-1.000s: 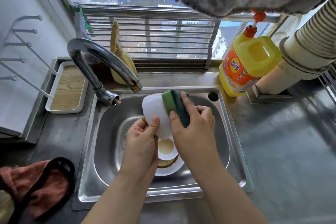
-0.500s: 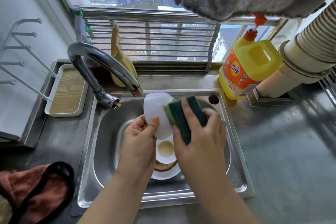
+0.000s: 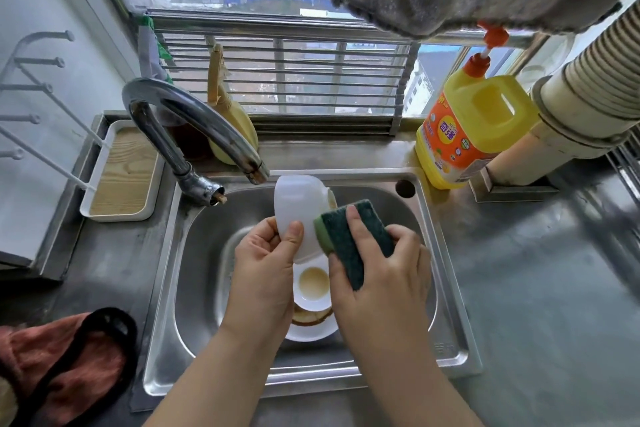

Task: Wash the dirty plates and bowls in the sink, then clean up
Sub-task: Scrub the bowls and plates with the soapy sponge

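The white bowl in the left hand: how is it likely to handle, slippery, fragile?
The white bowl looks glossy, so probably slick once wet or soapy. The left hand pinches it at the rim alone, so it may twist under the sponge. It seems ceramic or melamine; I cannot tell which, so treat it as breakable.

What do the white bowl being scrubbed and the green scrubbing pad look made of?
The white bowl in the left hand: smooth, slightly translucent and matte, so probably plastic or melamine, though ceramic is possible. The green scrubbing pad in the right hand: a dark, coarse fibrous scouring layer over lighter green sponge foam.
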### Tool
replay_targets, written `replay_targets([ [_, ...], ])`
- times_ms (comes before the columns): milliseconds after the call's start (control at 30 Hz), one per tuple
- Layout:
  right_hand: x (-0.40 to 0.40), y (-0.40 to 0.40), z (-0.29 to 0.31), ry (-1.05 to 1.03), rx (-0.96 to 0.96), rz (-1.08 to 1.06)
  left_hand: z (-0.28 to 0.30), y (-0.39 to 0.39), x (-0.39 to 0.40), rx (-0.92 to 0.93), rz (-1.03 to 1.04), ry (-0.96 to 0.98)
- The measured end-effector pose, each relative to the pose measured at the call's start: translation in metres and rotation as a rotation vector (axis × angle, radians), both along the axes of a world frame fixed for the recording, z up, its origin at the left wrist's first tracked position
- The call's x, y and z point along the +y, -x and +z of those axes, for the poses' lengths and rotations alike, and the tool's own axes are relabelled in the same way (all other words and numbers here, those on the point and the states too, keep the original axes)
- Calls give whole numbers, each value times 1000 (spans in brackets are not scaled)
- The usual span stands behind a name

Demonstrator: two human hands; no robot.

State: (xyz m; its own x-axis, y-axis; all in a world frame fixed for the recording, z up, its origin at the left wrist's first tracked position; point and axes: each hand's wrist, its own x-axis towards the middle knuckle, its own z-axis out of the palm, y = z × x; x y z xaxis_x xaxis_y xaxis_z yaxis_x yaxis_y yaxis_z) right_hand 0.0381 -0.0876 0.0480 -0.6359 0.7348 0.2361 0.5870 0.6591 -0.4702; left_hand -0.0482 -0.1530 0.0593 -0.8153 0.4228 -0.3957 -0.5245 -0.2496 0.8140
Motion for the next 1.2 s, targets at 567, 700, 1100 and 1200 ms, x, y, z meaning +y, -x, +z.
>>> replay_targets([
  [567,46,46,22,241,-114,8,-10,-2,-6,231,-77,113],
  [700,34,32,27,348,-114,31,-8,1,-8,235,-72,108],
  [1100,67,38,12,964,-38,-40,-19,3,-22,120,-110,-51],
  [1200,70,23,8,1555,252,-93,-23,8,-31,-79,-97,-245],
])
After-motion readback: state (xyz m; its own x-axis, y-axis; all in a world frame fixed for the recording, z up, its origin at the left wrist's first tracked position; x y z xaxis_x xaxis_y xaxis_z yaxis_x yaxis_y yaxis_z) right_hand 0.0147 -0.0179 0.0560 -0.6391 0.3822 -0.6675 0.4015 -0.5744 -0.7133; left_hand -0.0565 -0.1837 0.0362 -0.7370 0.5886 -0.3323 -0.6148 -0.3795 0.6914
